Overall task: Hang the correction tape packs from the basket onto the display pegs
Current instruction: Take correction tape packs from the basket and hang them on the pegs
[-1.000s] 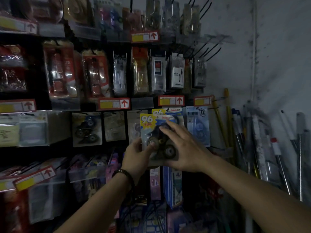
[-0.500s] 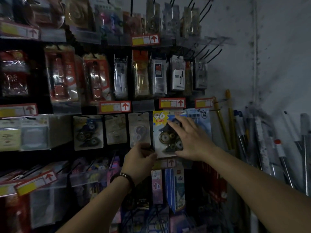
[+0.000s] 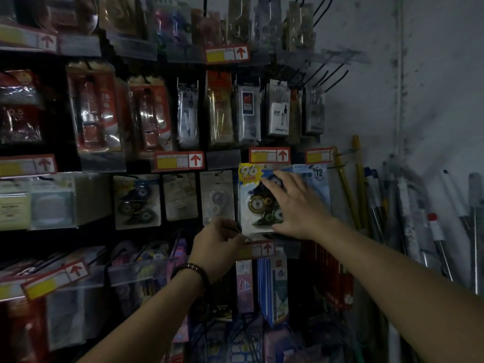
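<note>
Glossy blister correction tape pack (image 3: 255, 203), centre frame. Right hand (image 3: 296, 208) lies flat on it, fingers spread. Left hand (image 3: 217, 239) fingers curled, pinching a thin dark peg (image 3: 236, 228).

Both bare arms reached forward and up. Right hand (image 3: 296, 205) lay flat on the face of the correction tape pack (image 3: 251, 195), fingers straight and spread, thumb along its bottom edge. Left hand (image 3: 217, 243) sat just below the pack's lower-left corner, fingers curled inward; whether it pinched anything was unclear.

correction tape pack (image 3: 252, 189): yellow-blue card, gold wheels | price tag (image 3: 269, 155): red-yellow
</note>
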`<state>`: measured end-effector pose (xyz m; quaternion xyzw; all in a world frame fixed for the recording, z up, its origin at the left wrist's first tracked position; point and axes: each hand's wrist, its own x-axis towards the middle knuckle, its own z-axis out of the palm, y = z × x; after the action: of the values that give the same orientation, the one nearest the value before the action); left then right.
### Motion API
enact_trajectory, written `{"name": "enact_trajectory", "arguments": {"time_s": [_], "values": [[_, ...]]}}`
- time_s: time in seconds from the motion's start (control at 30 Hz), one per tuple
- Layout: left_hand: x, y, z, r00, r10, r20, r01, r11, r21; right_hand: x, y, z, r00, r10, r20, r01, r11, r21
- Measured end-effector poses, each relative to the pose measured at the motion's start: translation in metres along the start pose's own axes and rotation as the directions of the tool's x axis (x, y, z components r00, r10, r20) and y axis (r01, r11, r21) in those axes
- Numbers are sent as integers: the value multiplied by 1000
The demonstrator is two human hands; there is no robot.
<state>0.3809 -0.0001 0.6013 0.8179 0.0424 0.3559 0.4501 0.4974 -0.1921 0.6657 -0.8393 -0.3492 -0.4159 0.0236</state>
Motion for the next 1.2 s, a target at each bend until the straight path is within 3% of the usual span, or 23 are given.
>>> {"name": "enact_trajectory", "arguments": {"time_s": [0.2, 0.33, 0.47, 0.6, 0.7, 0.77, 0.9, 1.03, 1.2], "values": [[19, 19, 3, 999, 2, -53, -1, 1000, 13, -3, 1, 3, 999, 1, -37, 2, 997, 83], [26, 21, 4, 999, -45, 6, 45, 979, -201, -14, -5, 4, 993, -83, -82, 98, 975, 200], [16, 7, -7, 991, -5, 133, 55, 925, -377, -33, -29, 10, 973, -199, -117, 222, 947, 231], [-13, -4, -46, 987, 33, 158, 30, 924, -382, -36, -66, 13, 968, -182, -172, 228, 926, 302], [-34, -19, -90, 1000, -2, -20, -3, 965, -264, -20, -112, 15, 953, -240, -183, 286, 911, 297], [-44, -33, -127, 988, 13, -157, -24, 997, -72, -6, -147, 17, 942, -285, -176, 326, 901, 285], [-60, -61, -194, 959, 79, -273, 0, 961, 278, 19, -212, 19, 936, -326, -134, 351, 896, 272], [-72, -77, -238, 965, 107, -240, 54, 813, 580, 39, -260, 21, 934, -330, -136, 353, 908, 224], [-80, -79, -256, 987, 129, -92, -26, 708, 706, 62, -288, 23, 941, -282, -190, 316, 930, 185]]}}
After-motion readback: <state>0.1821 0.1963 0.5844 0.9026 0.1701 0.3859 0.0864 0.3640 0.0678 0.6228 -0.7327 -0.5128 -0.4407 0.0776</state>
